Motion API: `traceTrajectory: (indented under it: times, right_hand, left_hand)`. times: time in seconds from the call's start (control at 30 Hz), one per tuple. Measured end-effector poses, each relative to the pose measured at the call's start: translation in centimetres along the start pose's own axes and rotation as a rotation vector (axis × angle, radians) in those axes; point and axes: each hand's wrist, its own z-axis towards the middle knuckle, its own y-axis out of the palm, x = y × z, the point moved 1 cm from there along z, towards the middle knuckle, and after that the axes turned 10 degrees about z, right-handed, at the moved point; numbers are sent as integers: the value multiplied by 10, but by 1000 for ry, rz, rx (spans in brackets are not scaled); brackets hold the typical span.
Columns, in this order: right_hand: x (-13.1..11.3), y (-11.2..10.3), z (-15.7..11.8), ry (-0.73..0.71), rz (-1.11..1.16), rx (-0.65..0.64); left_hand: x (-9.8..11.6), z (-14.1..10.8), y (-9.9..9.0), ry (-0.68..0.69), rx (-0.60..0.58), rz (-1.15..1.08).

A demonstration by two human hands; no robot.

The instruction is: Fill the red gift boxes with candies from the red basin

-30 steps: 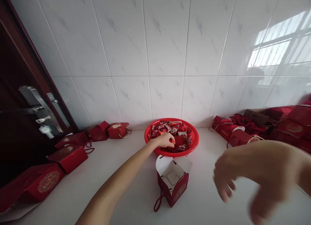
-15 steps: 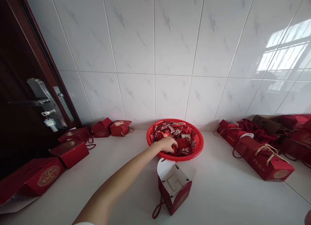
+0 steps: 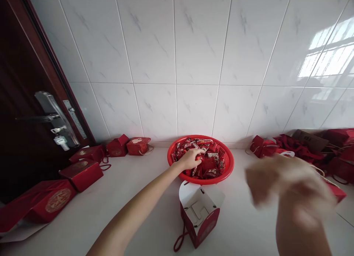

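My left hand (image 3: 191, 159) is over a red plastic basket (image 3: 231, 166) of wrapped candies (image 3: 212, 172). Its thumb and fingers are spread apart just above the wrappers; red wrapping shows between them, and the palm side is hidden. At the right, my right hand (image 3: 279, 176) hangs above the counter, smeared by motion, so its fingers cannot be made out. Below the basket stands a red gift box (image 3: 203, 230) with its top open, white inside, and a red cord loop (image 3: 180, 242) at its left side. No candies show inside it.
Several closed red boxes (image 3: 81, 173) line the left side by a dark door (image 3: 16, 101) with keys in its lock. More red boxes (image 3: 261, 147) and a heap of red bags (image 3: 297, 147) lie at the right. A tiled wall (image 3: 155, 112) rises behind the counter.
My right hand has come into view at the right. My left hand has lifted slightly among the candies, and its fingers have straightened from a curl.
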Motion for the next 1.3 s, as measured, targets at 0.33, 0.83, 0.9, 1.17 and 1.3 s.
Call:
traceTrajectory:
  times: [0.33,0.83,0.9,1.17,1.3]
  right_hand:
    - [143,42,75,405,78,254]
    - [163,37,67,405,313,688]
    - [162,35,67,414,386,736]
    - [163,31,68,413,581,848]
    - [163,31,67,412,620,888]
  left_hand:
    - [0,-1,-6,-37,184,-112]
    - [-4,1,2,-11,-190,-5]
    - [-2,2,3,26,-277,45]
    - [10,21,0,-124,-351,303]
    - [23,39,8,-251,-434,372]
